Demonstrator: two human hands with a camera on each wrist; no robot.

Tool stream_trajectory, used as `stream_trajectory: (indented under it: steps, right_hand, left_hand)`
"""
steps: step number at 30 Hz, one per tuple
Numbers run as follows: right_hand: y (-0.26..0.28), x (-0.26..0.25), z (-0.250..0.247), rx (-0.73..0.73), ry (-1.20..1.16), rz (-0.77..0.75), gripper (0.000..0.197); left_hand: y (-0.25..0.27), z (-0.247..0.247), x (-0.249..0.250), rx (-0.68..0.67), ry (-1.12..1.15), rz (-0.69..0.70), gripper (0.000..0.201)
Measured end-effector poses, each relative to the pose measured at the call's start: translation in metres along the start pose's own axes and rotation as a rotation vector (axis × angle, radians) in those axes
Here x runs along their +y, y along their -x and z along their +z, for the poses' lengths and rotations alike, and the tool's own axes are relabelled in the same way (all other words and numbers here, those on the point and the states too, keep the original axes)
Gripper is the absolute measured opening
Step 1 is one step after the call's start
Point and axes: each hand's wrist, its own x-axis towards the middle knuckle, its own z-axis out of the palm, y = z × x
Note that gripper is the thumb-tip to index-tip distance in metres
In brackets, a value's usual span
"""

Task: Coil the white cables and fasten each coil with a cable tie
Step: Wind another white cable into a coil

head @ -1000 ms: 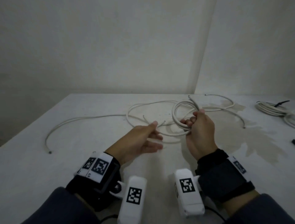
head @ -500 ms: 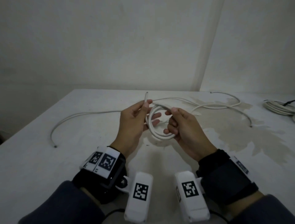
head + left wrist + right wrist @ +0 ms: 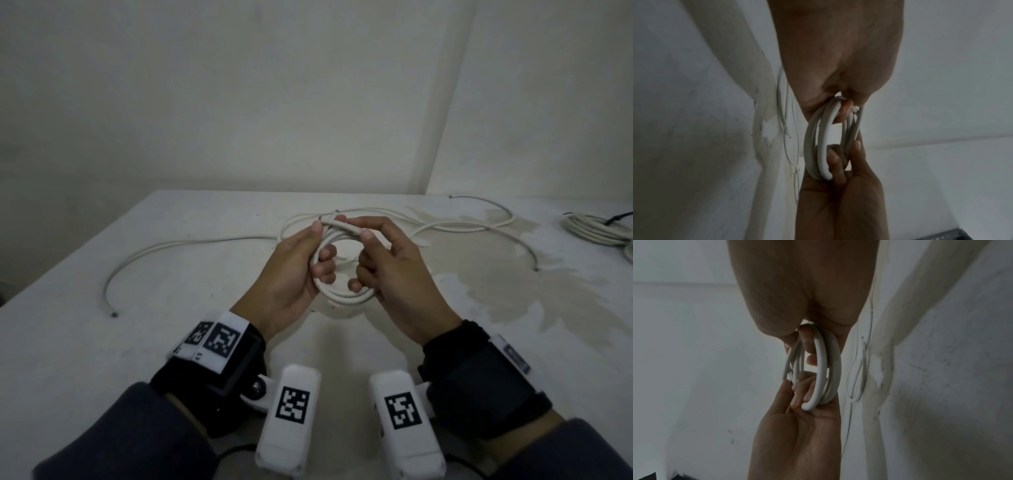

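Both hands are on the white coil [image 3: 344, 295], lifted just above the tabletop [image 3: 102, 342]: the left hand [image 3: 294, 270] curls its fingers through the ring's left side, while the right hand [image 3: 394, 274] grips the right side and pinches the top strand between thumb and forefinger. Beyond the coil, loose white cables [image 3: 191, 244] sprawl across the tabletop. Far right of the coil, a bundled coil [image 3: 596, 231] is cut off by the frame edge.

My right hand [image 3: 807, 293] hooks the top of a white cable coil [image 3: 821, 368], fingers curled through its loops. Below it, my left hand [image 3: 797, 434] grips the coil's bottom. More cable [image 3: 856, 382] lies on the bench [image 3: 941, 386] beside both.
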Motion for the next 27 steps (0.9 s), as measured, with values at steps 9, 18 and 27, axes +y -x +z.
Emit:
stream_trajectory:
  steps: [9, 18, 27]
  right_hand:
    - [-0.002, 0.003, -0.001, -0.023, -0.054, 0.112, 0.012]
    - [0.0, 0.0, -0.008, -0.184, 0.339, -0.029, 0.042]
    - [-0.002, 0.005, -0.01, -0.081, 0.359, -0.08, 0.018]
  left_hand:
    - [-0.001, 0.0, 0.001, 0.07, -0.257, 0.048, 0.029]
    - [0.002, -0.003, 0.003, -0.004, -0.377, 0.017, 0.031]
    - [0.002, 0.005, -0.004, 0.093, -0.324, 0.032, 0.019]
